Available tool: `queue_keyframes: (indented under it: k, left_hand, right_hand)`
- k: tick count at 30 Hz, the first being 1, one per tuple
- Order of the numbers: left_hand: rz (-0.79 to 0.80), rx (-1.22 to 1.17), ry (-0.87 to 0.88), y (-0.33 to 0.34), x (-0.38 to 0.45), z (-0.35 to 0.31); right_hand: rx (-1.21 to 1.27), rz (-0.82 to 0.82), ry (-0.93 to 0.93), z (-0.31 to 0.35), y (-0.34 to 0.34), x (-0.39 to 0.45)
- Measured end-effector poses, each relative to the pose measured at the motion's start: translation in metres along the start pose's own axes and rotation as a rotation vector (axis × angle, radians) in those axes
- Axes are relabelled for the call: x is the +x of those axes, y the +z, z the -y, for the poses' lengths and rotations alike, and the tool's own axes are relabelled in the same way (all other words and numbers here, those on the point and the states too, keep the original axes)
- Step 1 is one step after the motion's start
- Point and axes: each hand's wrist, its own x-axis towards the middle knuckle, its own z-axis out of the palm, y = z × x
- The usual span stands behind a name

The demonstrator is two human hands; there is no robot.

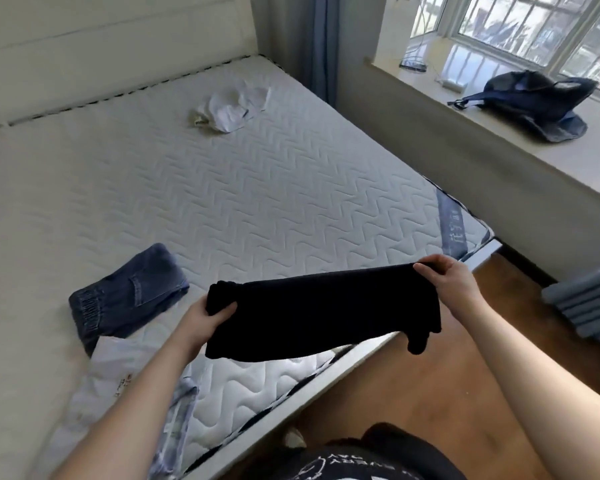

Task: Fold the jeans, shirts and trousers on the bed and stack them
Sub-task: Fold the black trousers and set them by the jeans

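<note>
Head view: hands hold folded black trousers [321, 313] stretched flat.

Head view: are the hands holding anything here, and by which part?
Yes. Both hold a folded black garment above the bed's edge: the left hand grips its left end, the right hand pinches its upper right corner.

a dark blue bag [537, 102] is lying on the windowsill [430, 98]; a white charger [452, 84] is sitting nearby, and blue curtains [321, 46] are hanging beside the headboard [101, 46].
</note>
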Motion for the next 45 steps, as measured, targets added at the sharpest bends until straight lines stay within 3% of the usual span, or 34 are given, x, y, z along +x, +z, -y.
queue_keyframes:
  k: [7, 16, 25, 34, 45]
  left_hand:
    - [-0.098, -0.051, -0.083, 0.015, 0.041, 0.007]
    - [-0.317, -0.089, -0.245, 0.068, 0.070, 0.010]
    - [-0.376, -0.088, -0.379, 0.102, 0.085, 0.018]
    - [-0.532, -0.018, -0.453, 0.058, 0.161, 0.060]
    - [-0.570, 0.142, -0.500, -0.005, 0.275, 0.142]
  right_hand:
    - [-0.163, 0.145, -0.063, 0.009, 0.020, 0.091]
    - [-0.281, 0.454, -0.165, 0.002, 0.040, 0.231]
    - [-0.391, 0.628, -0.183, -0.006, 0.065, 0.317]
    - [-0.502, 0.686, -0.206, 0.028, 0.194, 0.375]
    - [-0.665, 0.709, -0.294, -0.015, 0.358, 0.457]
